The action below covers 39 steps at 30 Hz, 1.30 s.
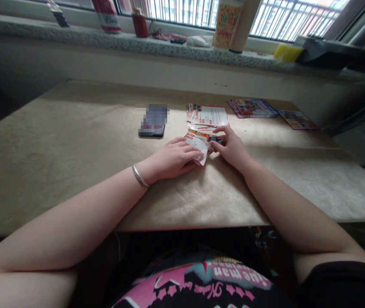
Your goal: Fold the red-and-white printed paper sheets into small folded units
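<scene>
A folded printed paper leaflet (pixel 199 145), white and orange, lies on the brown paper-covered table (pixel 73 141) between my two hands. My left hand (pixel 172 159), a silver bangle on its wrist, rests on the leaflet's left side with fingers pressed together on it. My right hand (pixel 230 147) pinches the leaflet's right edge with thumb and fingers. Just behind them lies a small stack of similar leaflets (pixel 208 115).
A dark phone (pixel 152 122) lies left of the stack. Two colourful leaflets (pixel 252 108) (pixel 298 119) lie at the table's far right. The stone windowsill (pixel 156 45) holds a red can (pixel 140 23), a paper cup (pixel 225 23) and a yellow sponge (pixel 286 52).
</scene>
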{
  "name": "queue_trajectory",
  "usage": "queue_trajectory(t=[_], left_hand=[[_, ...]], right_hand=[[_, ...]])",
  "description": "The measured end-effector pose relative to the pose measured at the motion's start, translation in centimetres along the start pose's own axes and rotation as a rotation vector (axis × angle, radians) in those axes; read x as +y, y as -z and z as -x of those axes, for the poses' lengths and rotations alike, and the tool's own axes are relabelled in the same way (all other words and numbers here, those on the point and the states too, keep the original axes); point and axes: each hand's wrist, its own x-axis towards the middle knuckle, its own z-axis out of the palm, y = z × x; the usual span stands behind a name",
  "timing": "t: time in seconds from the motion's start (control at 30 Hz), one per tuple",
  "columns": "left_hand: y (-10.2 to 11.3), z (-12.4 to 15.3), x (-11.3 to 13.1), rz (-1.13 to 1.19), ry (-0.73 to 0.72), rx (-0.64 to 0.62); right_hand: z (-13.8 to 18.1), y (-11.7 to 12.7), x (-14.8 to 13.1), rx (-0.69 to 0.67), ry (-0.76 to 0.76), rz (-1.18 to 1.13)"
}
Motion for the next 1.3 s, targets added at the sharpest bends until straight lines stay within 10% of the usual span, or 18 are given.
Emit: queue_trajectory(t=[1.3], left_hand=[[0.5, -0.3, 1.3, -0.036, 0.085, -0.004]], right_hand=[[0.2, -0.6, -0.5, -0.115, -0.081, 0.112]])
